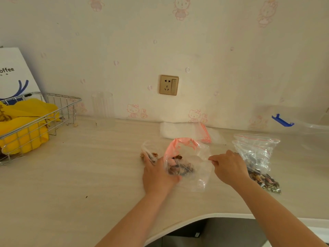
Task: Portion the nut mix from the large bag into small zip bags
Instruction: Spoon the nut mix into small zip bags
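Observation:
A small clear zip bag with a pink-red strip stands open at the middle of the table, a handful of nut mix in its bottom. My left hand grips its left side. My right hand pinches its right edge. To the right lies the large clear bag with nut mix spilling toward its lower end. A small filled bag lies just left of my left hand. A stack of flat unused zip bags rests near the wall.
A wire basket with yellow packets stands at the left, a white paper coffee bag behind it. A clear glass stands by the wall. A clear box with a blue clip sits at the far right. The table edge curves inward at the bottom right.

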